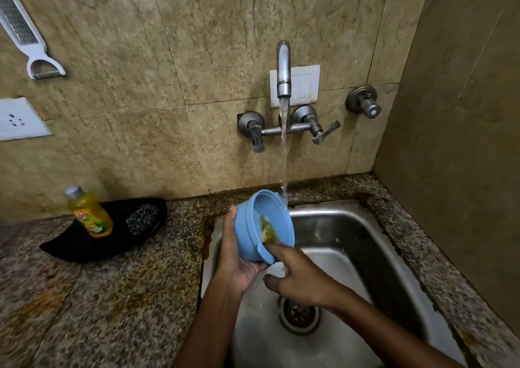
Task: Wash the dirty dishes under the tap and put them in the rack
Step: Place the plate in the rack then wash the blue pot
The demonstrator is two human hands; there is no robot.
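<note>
Nearest the lens: two bare forearms reaching over the steel sink (351, 244), drain (298, 314) just below the wrists. Right hand (302, 277) spread loosely, forefinger hooked over the near rim of the blue bowl (263, 227), other fingers (274, 280) open and carrying nothing. Left hand (237, 258) cupped under and behind the bowl, fingers wrapped around its outer wall, thumb along the far side. Bowl tilted on edge above the sink's left half, mouth turned toward the right hand, greenish-yellow residue (268, 231) smeared inside. Water stream (284, 154) falling past the bowl's upper right rim, only grazing it.

Looks like thin plastic: light, fairly stiff, unlikely to break if dropped, yet slick once wet and soapy. Best held as now, palm beneath the base with fingers around the wall, leaving the inside free for rubbing; a rim pinch alone probably slips.

Left of the bowl, on the speckled granite desk (112, 297): a yellow dish-soap bottle (88, 213) standing on a black cloth (112, 235), a steel scrubber (142, 218) lying beside it. Desk stained near the sink edge, likely damp.

Beyond the bowl: wall tap (283, 69) with two lever handles, a separate valve (364, 103) to the right, beige tiles, a socket (17, 120) and a hanging grater-peeler (25, 33) far left. No rack in sight.
</note>
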